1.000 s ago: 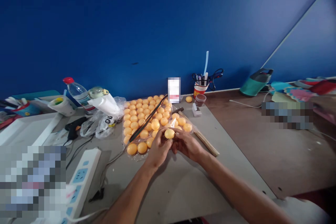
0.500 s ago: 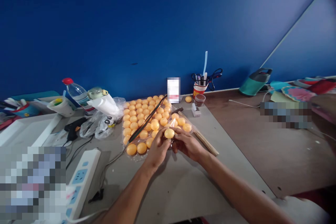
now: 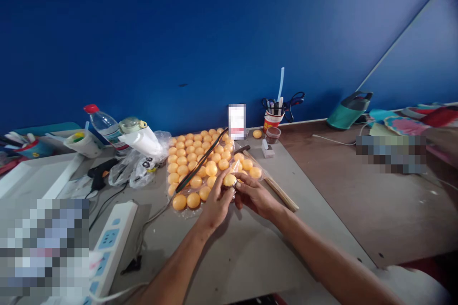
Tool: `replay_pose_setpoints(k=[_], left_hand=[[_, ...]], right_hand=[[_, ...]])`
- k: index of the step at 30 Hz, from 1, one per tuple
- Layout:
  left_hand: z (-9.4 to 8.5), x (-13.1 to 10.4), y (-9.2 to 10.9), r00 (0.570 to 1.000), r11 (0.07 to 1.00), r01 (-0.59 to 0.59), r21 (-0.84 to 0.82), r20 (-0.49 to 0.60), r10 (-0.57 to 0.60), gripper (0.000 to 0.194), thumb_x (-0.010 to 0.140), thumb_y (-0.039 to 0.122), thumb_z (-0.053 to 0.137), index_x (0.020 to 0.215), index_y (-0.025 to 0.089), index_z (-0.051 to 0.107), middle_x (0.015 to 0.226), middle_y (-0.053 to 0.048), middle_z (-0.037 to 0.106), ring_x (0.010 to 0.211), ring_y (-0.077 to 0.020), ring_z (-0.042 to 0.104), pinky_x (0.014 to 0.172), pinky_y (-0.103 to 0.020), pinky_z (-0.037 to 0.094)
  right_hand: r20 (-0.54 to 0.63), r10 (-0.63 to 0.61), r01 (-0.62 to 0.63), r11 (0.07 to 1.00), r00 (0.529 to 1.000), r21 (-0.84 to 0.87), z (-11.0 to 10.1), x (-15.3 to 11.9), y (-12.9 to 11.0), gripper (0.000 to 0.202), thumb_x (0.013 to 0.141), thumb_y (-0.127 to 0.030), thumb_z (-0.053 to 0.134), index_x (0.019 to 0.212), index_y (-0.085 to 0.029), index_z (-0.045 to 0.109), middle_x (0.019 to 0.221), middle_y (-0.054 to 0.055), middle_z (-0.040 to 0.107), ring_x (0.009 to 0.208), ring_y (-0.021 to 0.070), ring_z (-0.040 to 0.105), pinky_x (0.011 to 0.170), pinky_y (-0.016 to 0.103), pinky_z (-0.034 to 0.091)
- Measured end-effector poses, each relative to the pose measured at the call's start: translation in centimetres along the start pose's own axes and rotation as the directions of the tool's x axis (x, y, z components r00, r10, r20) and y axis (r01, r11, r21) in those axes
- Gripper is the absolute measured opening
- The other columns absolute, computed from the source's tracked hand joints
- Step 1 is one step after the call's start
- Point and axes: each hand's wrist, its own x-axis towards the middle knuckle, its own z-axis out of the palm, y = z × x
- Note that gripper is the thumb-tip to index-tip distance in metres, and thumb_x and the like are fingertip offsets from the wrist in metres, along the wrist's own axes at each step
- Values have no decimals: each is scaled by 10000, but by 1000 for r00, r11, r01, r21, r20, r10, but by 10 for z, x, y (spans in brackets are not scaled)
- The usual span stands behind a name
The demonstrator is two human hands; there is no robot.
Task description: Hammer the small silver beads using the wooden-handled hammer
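Between both hands I hold an orange ball (image 3: 229,180) that looks like a table tennis ball, with a dark, shiny part along its lower side. My left hand (image 3: 218,202) is closed on its left, thumb near the bottom. On the other side, my right hand (image 3: 253,196) pinches at the shiny part; its fingertips are partly hidden. Just beyond my hands lie rows of similar orange balls (image 3: 181,170) in clear plastic wrap. A long dark tool with a cord (image 3: 196,170) rests across them, and a wooden-handled hammer (image 3: 281,193) lies to their right.
A power strip (image 3: 115,233), glue gun (image 3: 102,175), plastic bags (image 3: 139,174) and bottle (image 3: 103,124) stand at left. Behind are a paper cup of pens (image 3: 274,120), a small tub (image 3: 273,135) and a small white box (image 3: 267,149). A teal jug (image 3: 348,112) is at right.
The ball has turned slightly in my fingers, so the dark shiny part now shows at its lower right. My hands stay in nearly the same place.
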Motion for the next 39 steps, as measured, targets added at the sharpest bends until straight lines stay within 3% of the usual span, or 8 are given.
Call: replay_pose_setpoints(k=[7,14,23,29,39], left_hand=[[-1,-2,9,1000,998,13,66,19,-15,502,905,268,473,1406,238,467,1390,-70,560,1307,-252,485,1125,-437,365],[-2,-1,2,999,993,-19,116,31,15,478,922,288,464,1396,237,479,1409,-80,541,1265,-257,523,1122,-456,375],[-3,-1,-2,997,982,-67,178,42,60,504,934,283,446,1434,239,413,1530,-70,402,1443,-243,310,1203,-447,249],[-2,-2,5,1000,985,-17,170,27,13,504,939,279,426,1440,229,404,1464,-81,487,1404,-245,381,1174,-445,308],[-2,-1,5,1000,986,-10,168,15,7,502,937,269,402,1436,217,402,1490,-75,451,1455,-235,287,1208,-422,240]], right_hand=[[-30,-28,26,999,999,-38,0,1,2,364,767,-392,759,1003,-200,559,697,-44,625,459,83,560,467,213,448],[-64,-52,46,995,997,-87,1,0,3,405,750,-400,768,1011,-210,522,716,-50,628,470,81,547,476,222,442],[-54,-100,93,988,994,-121,4,-1,2,370,772,-347,733,1025,-228,491,699,-57,634,497,92,554,511,229,443],[-49,-93,89,993,994,-79,3,-1,0,338,783,-377,703,1006,-225,500,647,-62,621,459,105,559,507,242,436],[-68,-117,113,991,991,-67,3,0,1,389,747,-313,767,994,-240,475,724,-58,639,532,92,562,561,233,447]])
